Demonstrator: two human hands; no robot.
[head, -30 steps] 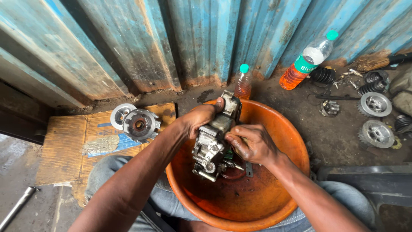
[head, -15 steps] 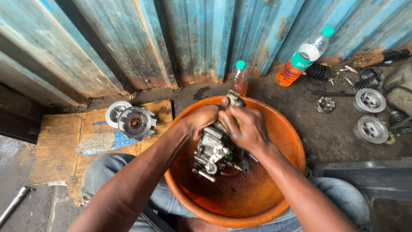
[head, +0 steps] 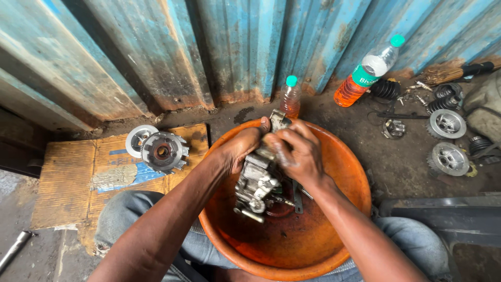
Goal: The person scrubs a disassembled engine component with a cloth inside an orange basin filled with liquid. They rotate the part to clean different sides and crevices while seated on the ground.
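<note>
A greasy grey metal engine part (head: pixel 257 185), like a carburettor, is held upright over an orange plastic basin (head: pixel 344 177) that rests on my lap. My left hand (head: pixel 239 147) grips the part's upper left side. My right hand (head: pixel 297 151) closes over its top from the right, fingers curled on the metal. A thin film of dark reddish liquid lies in the basin's bottom. The part's lower end, with a brass screw, hangs just above that liquid.
Behind the basin stands a small bottle of orange liquid (head: pixel 290 97); a larger one (head: pixel 365 79) leans at the blue corrugated wall (head: pixel 172 47). A clutch hub (head: pixel 163 152) lies on cardboard (head: pixel 68 183) at left. Round plates (head: pixel 447 123), springs (head: pixel 386 89) and small parts lie on the ground at right.
My right hand has moved up from the part's lower right side and now covers its top. The left hand keeps its grip. The view has shifted slightly.
</note>
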